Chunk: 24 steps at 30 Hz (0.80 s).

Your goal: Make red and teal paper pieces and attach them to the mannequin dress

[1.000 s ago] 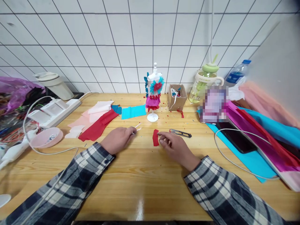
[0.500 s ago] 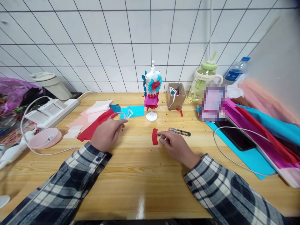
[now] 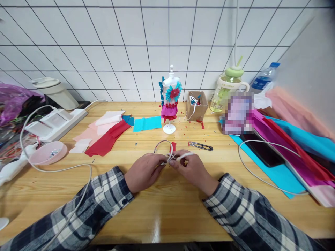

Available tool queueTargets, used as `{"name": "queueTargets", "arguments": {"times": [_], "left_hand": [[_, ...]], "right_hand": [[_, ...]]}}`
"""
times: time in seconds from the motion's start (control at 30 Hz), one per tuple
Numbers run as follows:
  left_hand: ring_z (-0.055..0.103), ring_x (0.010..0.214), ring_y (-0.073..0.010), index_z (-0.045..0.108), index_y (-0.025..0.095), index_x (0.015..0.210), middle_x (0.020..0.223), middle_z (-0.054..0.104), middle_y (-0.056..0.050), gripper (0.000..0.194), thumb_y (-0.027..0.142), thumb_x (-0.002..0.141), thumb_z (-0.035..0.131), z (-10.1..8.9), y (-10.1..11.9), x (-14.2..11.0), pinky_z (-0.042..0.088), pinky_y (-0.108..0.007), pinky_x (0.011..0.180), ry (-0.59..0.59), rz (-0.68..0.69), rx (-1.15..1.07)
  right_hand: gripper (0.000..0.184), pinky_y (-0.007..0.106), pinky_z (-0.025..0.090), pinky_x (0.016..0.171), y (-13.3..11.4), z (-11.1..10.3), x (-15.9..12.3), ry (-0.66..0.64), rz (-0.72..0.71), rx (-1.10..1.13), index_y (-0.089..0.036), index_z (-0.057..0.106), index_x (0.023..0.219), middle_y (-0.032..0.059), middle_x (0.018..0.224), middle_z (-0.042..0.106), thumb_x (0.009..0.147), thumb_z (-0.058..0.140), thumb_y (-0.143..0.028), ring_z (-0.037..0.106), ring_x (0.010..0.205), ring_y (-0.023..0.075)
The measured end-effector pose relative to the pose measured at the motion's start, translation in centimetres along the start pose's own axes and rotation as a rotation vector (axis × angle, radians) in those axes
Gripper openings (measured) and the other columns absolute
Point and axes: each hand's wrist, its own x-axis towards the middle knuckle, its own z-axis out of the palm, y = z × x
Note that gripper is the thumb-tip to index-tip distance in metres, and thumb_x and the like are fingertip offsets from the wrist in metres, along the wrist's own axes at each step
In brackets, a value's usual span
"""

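My left hand (image 3: 146, 170) and my right hand (image 3: 192, 169) meet low over the middle of the table, both closed in a pinch. Between their fingertips is a thin, curled white strip (image 3: 171, 150); it loops up above the fingers, and one end sticks out over my right hand. A small red paper piece (image 3: 173, 145) lies just behind the strip, its near part hidden by my fingers. Close by on the right are black thread snips (image 3: 201, 145). Farther back stands a white mini dress form (image 3: 170, 85) dressed in blue, red and magenta crepe paper.
A small cardboard box (image 3: 197, 111) holds scraps. Red, pink and blue sheets (image 3: 110, 137) lie at left, near a pink bowl (image 3: 48, 153) and power strip (image 3: 65, 125). A phone (image 3: 264, 150), colored paper and a cable (image 3: 243, 162) occupy the right. A charging cable crosses my left sleeve.
My left hand has come from the blue paper at left to the middle, bringing the white strip. My right hand has left the red piece's edge and now pinches the strip too.
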Motion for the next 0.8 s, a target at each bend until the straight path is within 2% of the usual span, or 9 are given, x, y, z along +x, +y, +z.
{"name": "queueTargets", "arguments": {"times": [0.1,0.17,0.27,0.4,0.47,0.53,0.6,0.7,0.8], "left_hand": [[0.062,0.079,-0.0195,0.055,0.022,0.096,0.085,0.067,-0.004,0.014,0.021,0.088,0.043,0.0,-0.1,0.1,0.045,-0.03,0.071,-0.111,-0.109,-0.055],[0.063,0.078,-0.0193,0.054,0.023,0.1,0.086,0.068,-0.002,0.014,0.027,0.087,0.05,-0.3,0.0,0.3,0.045,-0.03,0.071,-0.187,-0.229,-0.219],[0.062,0.074,-0.0173,0.044,0.023,0.121,0.085,0.069,-0.001,0.042,0.042,0.085,0.055,-0.8,0.7,0.9,0.046,-0.028,0.068,-0.262,-0.363,-0.618],[0.058,0.061,-0.0159,0.056,0.015,0.115,0.069,0.064,-0.002,0.05,0.055,0.091,0.036,-1.1,1.7,1.5,0.047,-0.028,0.06,-0.451,-0.44,-0.903],[0.061,0.071,-0.0182,0.061,0.015,0.111,0.077,0.066,-0.005,0.052,0.056,0.091,0.035,-0.9,1.9,1.6,0.05,-0.032,0.07,-0.399,-0.404,-0.845],[0.059,0.103,-0.0241,0.057,0.019,0.122,0.111,0.064,-0.01,0.049,0.053,0.091,0.04,-0.7,1.8,1.5,0.045,-0.04,0.094,-0.18,-0.349,-0.716],[0.036,0.133,-0.0283,0.045,0.024,0.136,0.145,0.04,-0.01,0.052,0.049,0.091,0.044,-0.8,1.5,1.3,0.028,-0.045,0.111,-0.003,-0.326,-0.625],[0.019,0.142,-0.0304,0.039,0.027,0.141,0.156,0.019,-0.008,0.06,0.046,0.086,0.055,-1.0,1.4,0.9,0.016,-0.049,0.115,-0.027,-0.27,-0.655],[0.031,0.138,-0.0304,0.056,0.026,0.128,0.151,0.033,-0.009,0.049,0.04,0.082,0.064,-0.9,1.7,0.9,0.021,-0.049,0.114,-0.09,-0.188,-0.737]], "right_hand": [[0.043,0.023,0.036,0.046,0.3,-0.3,0.1,0.094,0.044,0.026,-0.019,0.063,0.114,0.0035,0.089,0.066,0.077,0.066,-0.041,0.042,0.047,0.0073],[0.034,0.023,0.038,0.049,0.3,-0.5,0.2,0.137,0.063,0.051,-0.018,0.065,0.105,0.0031,0.083,0.066,0.079,0.063,-0.04,0.046,0.051,0.0089],[0.016,0.025,0.044,0.059,0.2,-0.6,0.2,0.115,0.019,0.087,-0.019,0.068,0.087,0.002,0.077,0.067,0.082,0.061,-0.033,0.057,0.063,0.0131],[0.011,0.023,0.045,0.055,-0.4,-0.3,-0.2,0.052,-0.071,0.098,-0.022,0.067,0.088,0.0001,0.075,0.067,0.08,0.063,-0.029,0.059,0.064,0.0135],[0.008,0.023,0.045,0.054,-0.6,-0.2,-0.4,0.042,-0.092,0.081,-0.022,0.067,0.085,0.0001,0.076,0.067,0.08,0.063,-0.026,0.059,0.065,0.0134],[0.006,0.023,0.044,0.054,-0.6,-0.3,-0.4,0.045,-0.095,0.055,-0.021,0.067,0.082,-0.0003,0.074,0.067,0.08,0.063,-0.024,0.058,0.062,0.0127],[0.005,0.023,0.043,0.054,-0.5,-0.3,-0.4,0.023,-0.08,0.026,-0.021,0.067,0.08,-0.0009,0.07,0.066,0.079,0.064,-0.024,0.057,0.06,0.0123],[0.004,0.024,0.044,0.059,-0.4,-0.2,-0.3,-0.073,-0.056,0.0,-0.02,0.067,0.078,-0.0006,0.072,0.068,0.079,0.064,-0.022,0.059,0.064,0.0136],[0.007,0.025,0.044,0.064,-0.3,0.2,-0.3,-0.144,-0.048,0.006,-0.02,0.068,0.079,-0.0002,0.077,0.07,0.077,0.062,-0.017,0.061,0.069,0.0143]]}}
